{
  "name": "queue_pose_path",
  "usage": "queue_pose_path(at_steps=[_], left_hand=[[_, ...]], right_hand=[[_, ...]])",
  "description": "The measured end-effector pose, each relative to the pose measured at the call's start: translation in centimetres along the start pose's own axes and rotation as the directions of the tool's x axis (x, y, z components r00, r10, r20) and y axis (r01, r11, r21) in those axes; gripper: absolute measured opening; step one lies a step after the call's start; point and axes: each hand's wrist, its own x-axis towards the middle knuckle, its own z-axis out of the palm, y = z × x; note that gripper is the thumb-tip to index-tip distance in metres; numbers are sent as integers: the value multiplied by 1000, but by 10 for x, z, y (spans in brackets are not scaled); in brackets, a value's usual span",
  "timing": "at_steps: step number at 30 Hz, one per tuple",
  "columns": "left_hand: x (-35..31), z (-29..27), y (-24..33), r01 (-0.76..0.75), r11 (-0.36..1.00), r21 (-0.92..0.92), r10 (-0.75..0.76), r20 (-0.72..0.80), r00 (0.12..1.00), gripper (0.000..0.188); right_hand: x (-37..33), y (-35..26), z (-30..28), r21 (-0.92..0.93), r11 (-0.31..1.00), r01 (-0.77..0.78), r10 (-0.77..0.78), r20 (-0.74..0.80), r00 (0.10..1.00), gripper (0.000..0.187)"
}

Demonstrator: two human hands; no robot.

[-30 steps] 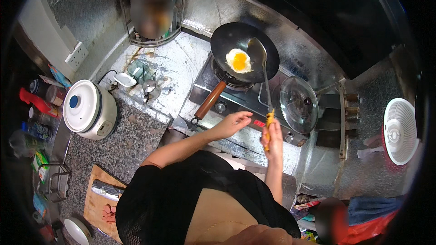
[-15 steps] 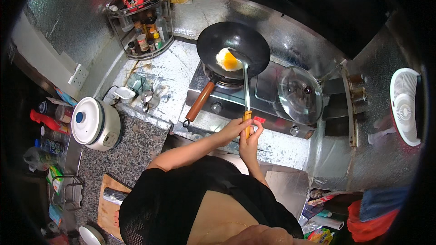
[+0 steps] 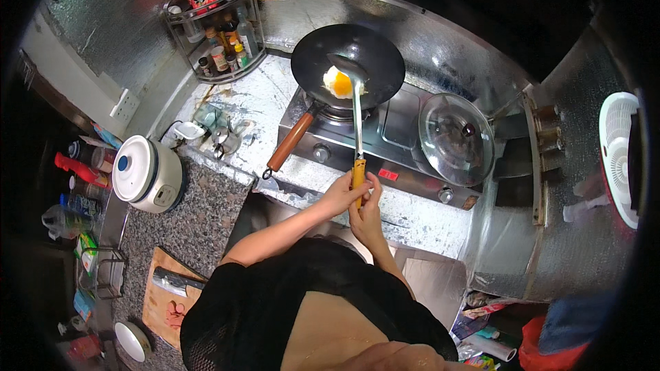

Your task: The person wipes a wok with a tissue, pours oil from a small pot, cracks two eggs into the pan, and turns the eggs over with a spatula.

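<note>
Both of my hands are on the yellow handle of a long metal spatula (image 3: pixel 358 124). My left hand (image 3: pixel 338 196) is closed on the handle from the left. My right hand (image 3: pixel 366 218) closes round its lower end, some fingers overlapping the left ones. The spatula's blade is inside a black wok (image 3: pixel 383 72), at the far side of a fried egg (image 3: pixel 338 84) with an orange yolk; part of the egg is behind the shaft. The wok sits on the left burner of a gas stove (image 3: pixel 405 165), its brown wooden handle pointing toward me, with no hand on it.
A glass lid (image 3: pixel 450 141) lies on the stove's right side. At the left stand a white rice cooker (image 3: pixel 152 182) and a corner rack (image 3: pixel 206 10) of bottles. A knife (image 3: pixel 175 280) rests on a cutting board (image 3: pixel 155 306) with reddish slices, near a white bowl (image 3: pixel 130 340).
The spatula's blade has moved left, from the egg's right side to its far side. My hands and the handle have shifted slightly left. The whole view has shifted a little.
</note>
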Motion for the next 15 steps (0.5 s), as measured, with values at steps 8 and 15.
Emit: queue_pose_path(at_steps=[8,15], left_hand=[[-9,-21,17,66,989,132,-32,-241,970,11],[-19,-39,-6,-68,762,644,316,-278,907,46]], right_hand=[[23,-33,-48,-475,797,373,-291,238,927,53],[40,-43,-14,-571,562,598,-347,494,797,59]])
